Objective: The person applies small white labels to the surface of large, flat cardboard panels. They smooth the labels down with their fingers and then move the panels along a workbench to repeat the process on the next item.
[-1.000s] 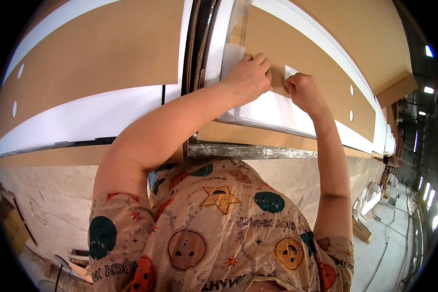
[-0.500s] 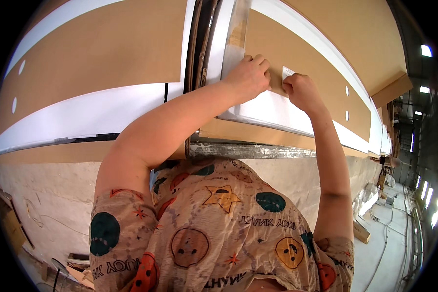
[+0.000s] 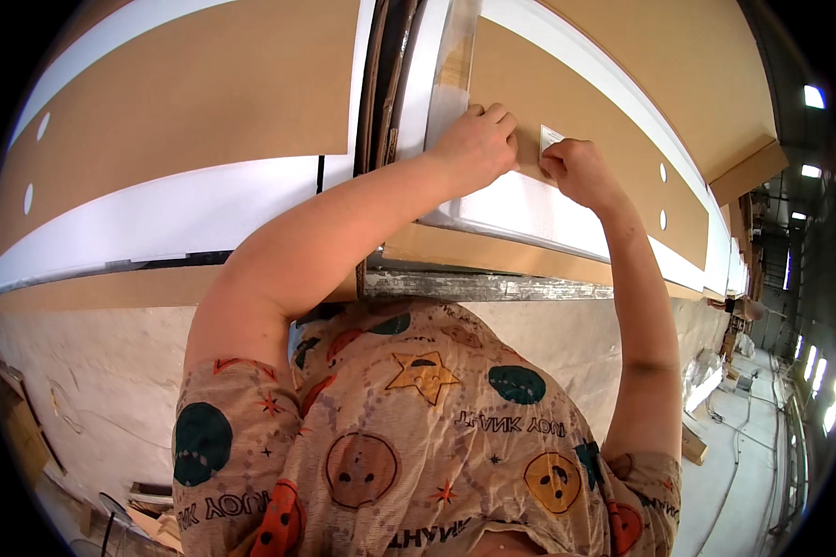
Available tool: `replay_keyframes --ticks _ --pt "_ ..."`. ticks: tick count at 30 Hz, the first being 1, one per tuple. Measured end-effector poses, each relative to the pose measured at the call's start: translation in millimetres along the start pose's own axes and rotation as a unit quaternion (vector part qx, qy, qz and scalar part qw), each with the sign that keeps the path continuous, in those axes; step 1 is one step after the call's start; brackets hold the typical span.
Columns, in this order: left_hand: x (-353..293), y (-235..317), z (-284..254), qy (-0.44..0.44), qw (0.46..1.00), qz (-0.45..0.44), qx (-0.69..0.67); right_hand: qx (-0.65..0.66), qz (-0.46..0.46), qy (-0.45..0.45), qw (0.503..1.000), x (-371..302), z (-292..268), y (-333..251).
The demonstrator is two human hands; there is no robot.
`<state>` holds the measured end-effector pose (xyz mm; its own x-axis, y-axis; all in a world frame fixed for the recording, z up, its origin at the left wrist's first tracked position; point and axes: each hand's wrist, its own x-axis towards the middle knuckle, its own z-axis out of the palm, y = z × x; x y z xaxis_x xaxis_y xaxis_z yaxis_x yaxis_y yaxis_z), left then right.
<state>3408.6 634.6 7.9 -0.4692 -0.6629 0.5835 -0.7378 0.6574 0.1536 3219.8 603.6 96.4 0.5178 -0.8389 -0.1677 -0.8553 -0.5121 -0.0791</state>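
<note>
My left hand (image 3: 481, 148) rests with curled fingers on a brown cardboard sheet (image 3: 613, 139) that lies within a white border. Its fingertips are hidden under the hand. Close to its right, my right hand (image 3: 582, 174) is closed in a pinch against the lower part of a small white label (image 3: 550, 136). Whether those fingers grip the label or only press on it cannot be made out. A strip of clear plastic film (image 3: 447, 97) runs along the sheet's left edge, beside my left hand.
Another brown sheet with a white border (image 3: 186, 93) lies to the left, past a dark narrow gap (image 3: 383, 84). Large cardboard (image 3: 687, 56) lies beyond the right-hand sheet. A worn grey beam (image 3: 483, 285) runs below the near edge. Cables cross the floor (image 3: 734, 473) at right.
Both hands stay in nearly the same place on the cardboard sheet. My right forearm has shifted slightly to the right.
</note>
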Motion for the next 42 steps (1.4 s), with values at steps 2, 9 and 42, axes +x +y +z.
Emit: replay_keyframes --ticks 2,9,42 --pt "-1 0 -1 -0.011 1.0 -0.003 -0.01 -0.036 -0.023 0.0 0.999 -1 0 -4" --pt "-3 0 -5 0.003 1.0 -0.002 -0.017 -0.108 -0.053 0.026 0.992 4 17 2" --pt "0 -1 5 0.043 0.999 0.01 -0.019 -0.074 -0.019 0.148 0.986 -6 35 13"
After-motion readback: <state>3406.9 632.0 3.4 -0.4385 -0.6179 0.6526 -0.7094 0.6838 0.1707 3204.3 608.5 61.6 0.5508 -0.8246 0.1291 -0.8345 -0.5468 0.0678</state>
